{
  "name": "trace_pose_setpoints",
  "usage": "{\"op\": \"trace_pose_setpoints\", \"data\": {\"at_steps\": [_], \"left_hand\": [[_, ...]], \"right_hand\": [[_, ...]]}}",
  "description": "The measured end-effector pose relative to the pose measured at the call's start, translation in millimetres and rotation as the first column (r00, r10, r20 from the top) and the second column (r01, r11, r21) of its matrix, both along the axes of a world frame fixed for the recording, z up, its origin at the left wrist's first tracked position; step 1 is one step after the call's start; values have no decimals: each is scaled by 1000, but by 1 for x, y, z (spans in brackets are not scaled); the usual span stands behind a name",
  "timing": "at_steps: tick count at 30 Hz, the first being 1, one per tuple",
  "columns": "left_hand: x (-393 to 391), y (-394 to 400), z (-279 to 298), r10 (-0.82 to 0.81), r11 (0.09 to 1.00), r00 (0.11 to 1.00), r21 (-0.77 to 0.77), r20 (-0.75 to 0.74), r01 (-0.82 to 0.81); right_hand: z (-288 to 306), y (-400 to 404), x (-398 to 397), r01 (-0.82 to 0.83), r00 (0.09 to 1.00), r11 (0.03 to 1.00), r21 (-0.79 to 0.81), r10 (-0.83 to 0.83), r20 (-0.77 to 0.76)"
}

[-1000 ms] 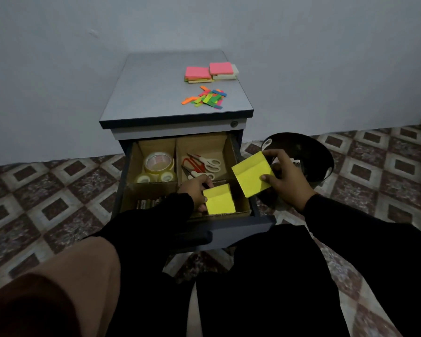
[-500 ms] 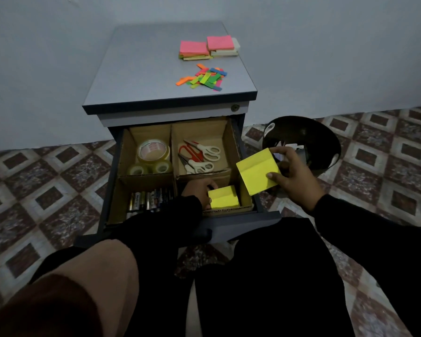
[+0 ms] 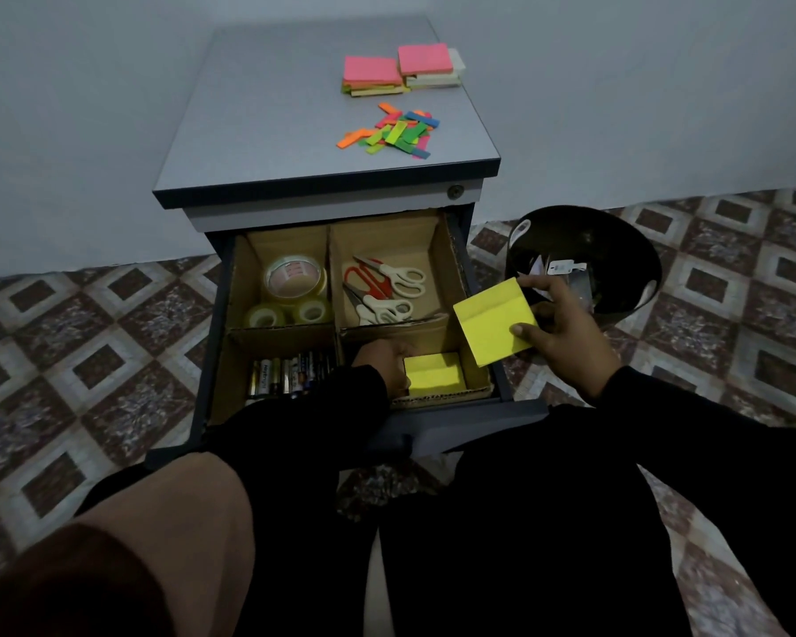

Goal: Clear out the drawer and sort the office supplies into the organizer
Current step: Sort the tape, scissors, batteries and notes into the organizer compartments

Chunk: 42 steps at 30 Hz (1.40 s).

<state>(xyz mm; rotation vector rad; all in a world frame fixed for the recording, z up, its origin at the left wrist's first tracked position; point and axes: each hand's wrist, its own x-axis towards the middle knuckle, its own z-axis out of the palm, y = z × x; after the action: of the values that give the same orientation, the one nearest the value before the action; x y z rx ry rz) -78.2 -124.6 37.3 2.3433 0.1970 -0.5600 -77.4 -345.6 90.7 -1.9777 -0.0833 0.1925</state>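
Note:
The cabinet drawer [image 3: 474, 420] stands open with a cardboard organizer [image 3: 451, 255] of several compartments inside. My left hand [image 3: 380, 360] reaches into the front right compartment, fingers curled against the left edge of a yellow sticky pad [image 3: 434, 374] lying there. Over the drawer's right edge, my right hand [image 3: 566, 328] grips a second yellow sticky pad [image 3: 495, 321], tilted. Tape rolls [image 3: 293, 280] fill the back left compartment, scissors [image 3: 384, 287] the back right, batteries [image 3: 286, 374] the front left.
On the cabinet top [image 3: 272, 108] lie pink and yellow sticky pads [image 3: 400, 69] and a scatter of coloured paper flags [image 3: 394, 131]. A black bowl [image 3: 616, 236] with small items stands on the tiled floor right of the drawer. My knees are below the drawer front.
My left hand has lowered its yellow pad deeper into the front right compartment. My right hand keeps its pad at about the same spot beside the drawer.

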Motion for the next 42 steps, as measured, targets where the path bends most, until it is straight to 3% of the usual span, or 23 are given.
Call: {"op": "trace_pose_setpoints", "data": {"at_steps": [2, 9, 14, 20, 24, 26, 28, 30, 33, 37, 42], "left_hand": [[2, 0, -6, -2, 998, 999, -57, -36, 0], [1, 0, 0, 0, 1000, 998, -17, -57, -1], [-2, 3, -7, 126, 957, 978, -239, -165, -163], [-2, 4, 17, -10, 982, 994, -189, -109, -11], [-7, 18, 41, 17, 941, 1000, -337, -15, -21], [-13, 31, 52, 3, 973, 975, -224, 222, 47], [-19, 44, 56, -73, 997, 887, 3, 456, 80], [-23, 58, 52, -185, 978, 825, 182, 534, 102], [-31, 68, 41, -293, 916, 869, 379, 399, 135], [-39, 73, 31, -354, 826, 914, 524, 195, 208], [-42, 80, 24, -374, 818, 906, 530, 198, 222]], "right_hand": [[0, 0, 1, 2, 1000, 1000, -6, -2, 3], [4, 1, 0, 4, 1000, 1000, -14, -4, -6], [5, 1, -1, 3, 1000, 999, -33, -3, 5], [9, 6, 1, -7, 1000, 999, -34, 7, 2], [10, 18, 2, -25, 999, 998, -60, 27, 42], [9, 28, 2, -45, 998, 996, -74, 48, 42], [8, 38, -1, -63, 998, 992, -111, 66, 22], [8, 50, -4, -100, 995, 985, -144, 101, -1], [6, 65, -9, -157, 988, 968, -195, 153, -35], [3, 80, -13, -201, 978, 912, -356, 207, -23], [-1, 94, -16, -238, 970, 890, -389, 241, -42]]}}
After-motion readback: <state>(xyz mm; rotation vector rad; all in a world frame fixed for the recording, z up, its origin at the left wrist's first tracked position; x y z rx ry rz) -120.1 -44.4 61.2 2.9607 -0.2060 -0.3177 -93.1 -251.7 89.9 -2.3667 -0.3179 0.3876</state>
